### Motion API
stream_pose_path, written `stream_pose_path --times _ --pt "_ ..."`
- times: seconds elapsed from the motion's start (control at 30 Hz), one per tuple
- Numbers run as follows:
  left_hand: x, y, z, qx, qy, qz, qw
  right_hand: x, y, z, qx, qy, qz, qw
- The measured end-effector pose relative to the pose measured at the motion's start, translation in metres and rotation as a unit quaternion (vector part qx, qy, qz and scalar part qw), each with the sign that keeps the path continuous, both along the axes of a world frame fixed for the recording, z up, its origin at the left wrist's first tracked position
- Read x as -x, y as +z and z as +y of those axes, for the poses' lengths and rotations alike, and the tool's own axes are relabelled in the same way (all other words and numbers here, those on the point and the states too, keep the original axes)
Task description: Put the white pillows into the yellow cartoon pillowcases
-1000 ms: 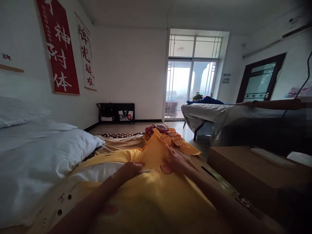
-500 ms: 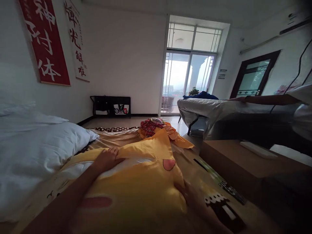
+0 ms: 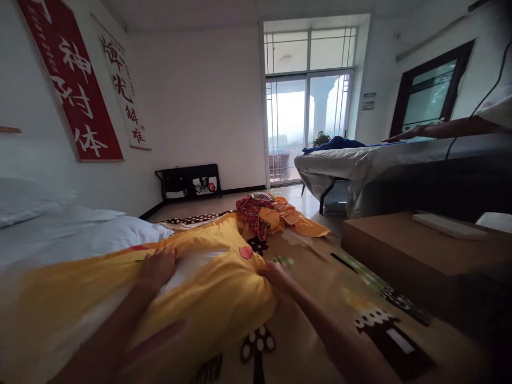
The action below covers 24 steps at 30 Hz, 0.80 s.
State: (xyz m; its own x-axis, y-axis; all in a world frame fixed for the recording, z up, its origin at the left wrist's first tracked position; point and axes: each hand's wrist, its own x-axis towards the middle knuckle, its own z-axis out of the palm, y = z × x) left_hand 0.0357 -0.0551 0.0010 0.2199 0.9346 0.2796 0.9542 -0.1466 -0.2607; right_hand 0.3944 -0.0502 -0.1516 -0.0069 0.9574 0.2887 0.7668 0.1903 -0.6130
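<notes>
A yellow pillowcase (image 3: 216,298) with a white pillow (image 3: 186,266) showing through its opening lies on the bed in front of me. My left hand (image 3: 157,266) rests on top of it near the opening, fingers curled onto the cloth and white pillow. My right hand (image 3: 276,277) grips the pillowcase's right edge, fingers closed on the yellow fabric.
White pillows (image 3: 72,234) lie at the left. A heap of red plaid and orange clothes (image 3: 272,213) sits at the bed's foot. A brown cabinet (image 3: 416,250) stands to the right. Behind it another person's arm (image 3: 440,129) reaches over a second bed (image 3: 352,162).
The pillow has shifted left across the bed. My left hand stayed near the opening; my right hand moved up along the pillowcase's right edge. The view tilted and turned slightly.
</notes>
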Motion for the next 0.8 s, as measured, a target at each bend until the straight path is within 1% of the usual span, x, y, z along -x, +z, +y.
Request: stream_pose_path --times 0.07,0.1,0.13,0.2,0.23,0.27,0.3,0.33,0.37,0.4,0.47,0.57,0.63,0.7,0.8 --pt "0.019 -0.024 0.012 -0.007 0.005 -0.029 1.0 -0.012 -0.005 -0.001 0.037 -0.011 0.007 0.999" --pt "0.027 -0.031 0.017 -0.009 0.0 -0.052 0.999 -0.021 -0.007 -0.004 0.066 -0.009 0.01 0.998" --pt "0.033 -0.033 0.021 -0.015 -0.004 -0.077 0.997 -0.03 -0.01 -0.01 0.096 -0.001 0.012 0.995" --pt "0.034 -0.03 0.021 -0.057 -0.027 -0.117 0.991 -0.048 -0.016 -0.022 0.145 0.02 0.016 0.989" --pt "0.028 -0.025 0.018 -0.089 -0.058 -0.137 0.985 -0.056 -0.019 -0.028 0.159 0.028 0.019 0.987" --pt "0.02 -0.021 0.013 -0.113 -0.101 -0.163 0.975 -0.061 -0.022 -0.032 0.166 0.029 0.02 0.986" --pt "0.01 -0.018 0.008 -0.117 -0.15 -0.197 0.962 -0.065 -0.025 -0.035 0.168 0.023 0.019 0.985" --pt "0.0 -0.017 0.002 -0.095 -0.196 -0.232 0.948 -0.067 -0.027 -0.036 0.166 0.012 0.014 0.986" --pt "-0.008 -0.018 -0.004 -0.051 -0.232 -0.26 0.936 -0.068 -0.029 -0.035 0.162 -0.003 0.005 0.987" --pt "-0.013 -0.021 -0.008 0.004 -0.25 -0.278 0.927 -0.068 -0.031 -0.033 0.157 -0.019 -0.006 0.987" --pt "-0.016 -0.03 -0.015 0.095 -0.238 -0.277 0.926 -0.066 -0.033 -0.025 0.142 -0.048 -0.032 0.988" --pt "-0.005 -0.039 -0.021 0.16 -0.199 -0.24 0.937 -0.062 -0.034 -0.015 0.114 -0.074 -0.068 0.988" --pt "0.003 -0.038 -0.028 0.185 -0.191 -0.212 0.94 -0.059 -0.035 -0.013 0.095 -0.083 -0.087 0.988" --pt "0.009 -0.034 -0.036 0.205 -0.188 -0.193 0.941 -0.06 -0.037 -0.017 0.079 -0.089 -0.105 0.987" --pt "0.019 -0.029 -0.051 0.237 -0.172 -0.221 0.93 -0.067 -0.037 -0.028 0.056 -0.09 -0.133 0.985"
